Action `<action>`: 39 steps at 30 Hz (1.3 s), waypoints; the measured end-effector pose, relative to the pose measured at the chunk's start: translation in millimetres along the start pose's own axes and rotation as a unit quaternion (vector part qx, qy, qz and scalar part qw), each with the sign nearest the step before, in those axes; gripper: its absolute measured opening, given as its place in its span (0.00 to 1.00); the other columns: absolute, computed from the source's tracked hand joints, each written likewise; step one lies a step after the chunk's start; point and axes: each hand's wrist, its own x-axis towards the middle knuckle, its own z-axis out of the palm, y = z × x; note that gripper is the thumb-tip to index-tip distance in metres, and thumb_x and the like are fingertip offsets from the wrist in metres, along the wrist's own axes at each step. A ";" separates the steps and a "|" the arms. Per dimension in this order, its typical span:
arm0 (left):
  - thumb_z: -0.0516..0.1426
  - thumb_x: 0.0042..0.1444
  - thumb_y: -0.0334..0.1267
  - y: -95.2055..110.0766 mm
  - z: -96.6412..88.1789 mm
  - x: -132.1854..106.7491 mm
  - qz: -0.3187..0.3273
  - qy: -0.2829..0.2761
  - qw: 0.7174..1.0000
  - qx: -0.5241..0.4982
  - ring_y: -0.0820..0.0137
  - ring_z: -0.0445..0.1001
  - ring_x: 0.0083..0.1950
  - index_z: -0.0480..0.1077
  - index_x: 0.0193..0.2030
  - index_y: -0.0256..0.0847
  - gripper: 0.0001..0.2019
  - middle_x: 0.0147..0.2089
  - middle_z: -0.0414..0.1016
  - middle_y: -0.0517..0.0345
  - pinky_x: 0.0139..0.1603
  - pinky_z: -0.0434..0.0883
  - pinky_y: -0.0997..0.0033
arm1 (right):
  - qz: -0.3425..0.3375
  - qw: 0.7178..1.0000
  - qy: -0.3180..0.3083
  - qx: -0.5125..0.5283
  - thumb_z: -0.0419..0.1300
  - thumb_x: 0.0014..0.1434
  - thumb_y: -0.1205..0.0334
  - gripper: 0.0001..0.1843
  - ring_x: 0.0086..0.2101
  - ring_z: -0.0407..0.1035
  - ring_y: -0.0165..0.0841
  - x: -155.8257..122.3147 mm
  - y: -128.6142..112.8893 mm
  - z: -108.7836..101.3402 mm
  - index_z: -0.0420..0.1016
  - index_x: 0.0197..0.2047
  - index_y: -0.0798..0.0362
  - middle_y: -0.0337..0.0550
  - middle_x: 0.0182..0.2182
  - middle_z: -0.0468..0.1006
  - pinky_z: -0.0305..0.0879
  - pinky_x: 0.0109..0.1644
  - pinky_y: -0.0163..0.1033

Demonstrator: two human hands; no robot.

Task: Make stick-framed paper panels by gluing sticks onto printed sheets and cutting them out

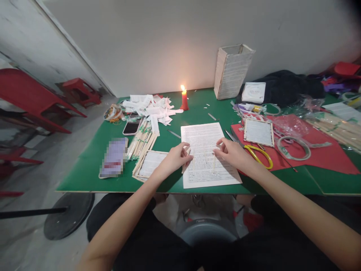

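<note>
A printed sheet of paper (210, 180) lies in front of me on the green table, with a few short, thin wooden sticks (206, 156) on it. My left hand (178, 155) is at the sheet's left edge, its fingers pinched at the top of one pale stick (193, 165). Across from it, my right hand (229, 151) pinches near the upper end of another stick (214, 164). The fingertips partly hide both contacts. Left of the sheet rests a paper-covered stick frame (152, 163). Yellow-handled scissors (258, 156) lie beside my right wrist.
A lit red candle (184, 101) burns at the back. Paper strips (149, 107), bundled sticks (141, 137) and two phones (114, 158) occupy the left. A tall paper-covered box frame (232, 73) stands behind; red paper (324, 154) and a tape roll (293, 148) lie right.
</note>
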 end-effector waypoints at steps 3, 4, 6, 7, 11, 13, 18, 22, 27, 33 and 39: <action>0.60 0.54 0.38 -3.4 -1.6 6.7 0.006 0.012 1.000 0.012 0.69 0.74 0.33 0.66 0.54 0.39 0.20 0.31 0.70 0.63 0.36 0.68 0.69 | -0.013 1.000 -0.025 -0.001 0.58 0.62 0.55 0.08 0.29 0.71 0.35 -1.8 8.8 -14.3 0.70 0.35 0.50 0.41 0.28 0.77 0.59 0.31 0.38; 0.60 0.54 0.38 -4.7 -1.9 9.1 0.005 0.017 1.000 0.017 0.69 0.73 0.32 0.66 0.53 0.40 0.20 0.31 0.70 0.63 0.35 0.68 0.69 | -0.010 0.999 -0.031 0.002 0.58 0.62 0.54 0.09 0.29 0.72 0.36 -1.6 13.0 -20.5 0.71 0.35 0.50 0.41 0.28 0.78 0.60 0.32 0.38; 0.60 0.53 0.37 -6.7 -1.7 13.2 0.002 0.027 0.999 0.025 0.70 0.73 0.31 0.66 0.51 0.40 0.18 0.31 0.69 0.64 0.34 0.67 0.70 | 0.005 1.000 -0.024 0.000 0.59 0.62 0.54 0.09 0.30 0.73 0.37 -0.1 22.6 -33.8 0.72 0.35 0.50 0.42 0.28 0.79 0.62 0.33 0.39; 0.60 0.53 0.36 -7.2 -1.1 14.4 0.002 0.032 0.999 0.032 0.70 0.72 0.31 0.66 0.50 0.40 0.17 0.31 0.69 0.64 0.33 0.66 0.70 | 0.013 1.000 -0.013 -0.003 0.59 0.61 0.54 0.09 0.30 0.73 0.37 0.9 27.4 -40.4 0.73 0.35 0.50 0.43 0.29 0.80 0.63 0.34 0.39; 0.61 0.54 0.38 -4.0 4.3 12.4 0.011 0.046 0.997 0.060 0.69 0.72 0.30 0.65 0.46 0.41 0.14 0.29 0.68 0.65 0.32 0.64 0.70 | 0.007 0.999 0.048 0.004 0.58 0.62 0.56 0.08 0.33 0.74 0.39 1.3 34.2 -53.2 0.74 0.35 0.50 0.44 0.31 0.80 0.65 0.37 0.41; 0.62 0.54 0.39 0.5 7.5 8.4 0.009 0.042 0.997 0.064 0.69 0.72 0.30 0.65 0.45 0.42 0.14 0.29 0.69 0.65 0.32 0.64 0.70 | -0.015 0.998 0.057 0.017 0.57 0.63 0.58 0.08 0.33 0.74 0.38 -1.4 26.3 -44.8 0.75 0.38 0.51 0.45 0.33 0.81 0.66 0.39 0.41; 0.61 0.55 0.36 16.3 13.7 -2.0 -0.014 0.025 0.995 0.091 0.67 0.73 0.32 0.65 0.44 0.41 0.11 0.30 0.71 0.63 0.34 0.66 0.69 | -0.163 0.986 -0.025 0.004 0.58 0.64 0.61 0.13 0.41 0.72 0.38 -8.4 -3.6 4.0 0.76 0.51 0.50 0.50 0.47 0.73 0.68 0.46 0.43; 0.58 0.56 0.30 29.5 18.0 -9.1 -0.007 0.022 0.987 0.159 0.65 0.74 0.35 0.67 0.43 0.40 0.08 0.34 0.75 0.58 0.36 0.66 0.69 | -0.223 0.974 -0.018 -0.033 0.56 0.65 0.62 0.09 0.48 0.67 0.42 -7.2 -7.5 23.1 0.77 0.45 0.50 0.50 0.48 0.68 0.67 0.51 0.47; 0.54 0.61 0.30 37.9 25.5 -10.9 0.003 0.041 0.950 0.309 0.63 0.74 0.35 0.70 0.36 0.40 0.05 0.33 0.76 0.52 0.35 0.65 0.68 | -0.235 0.972 -0.024 0.009 0.57 0.64 0.65 0.04 0.47 0.68 0.40 -5.9 2.5 19.1 0.73 0.38 0.51 0.49 0.47 0.68 0.67 0.52 0.47; 0.52 0.60 0.26 34.8 29.4 13.4 0.028 0.066 0.938 0.340 0.62 0.74 0.38 0.73 0.34 0.38 0.09 0.35 0.73 0.50 0.39 0.67 0.67 | -0.216 0.976 -0.024 0.021 0.56 0.60 0.70 0.05 0.42 0.69 0.38 -9.5 11.7 16.7 0.68 0.34 0.51 0.47 0.42 0.68 0.68 0.49 0.45; 0.49 0.58 0.22 31.0 25.9 55.7 0.108 0.072 0.942 0.310 0.63 0.71 0.43 0.74 0.34 0.37 0.13 0.39 0.72 0.50 0.46 0.68 0.65 | -0.220 0.974 -0.030 0.043 0.56 0.60 0.71 0.06 0.43 0.69 0.38 -14.0 14.3 13.3 0.68 0.33 0.51 0.47 0.42 0.69 0.67 0.50 0.45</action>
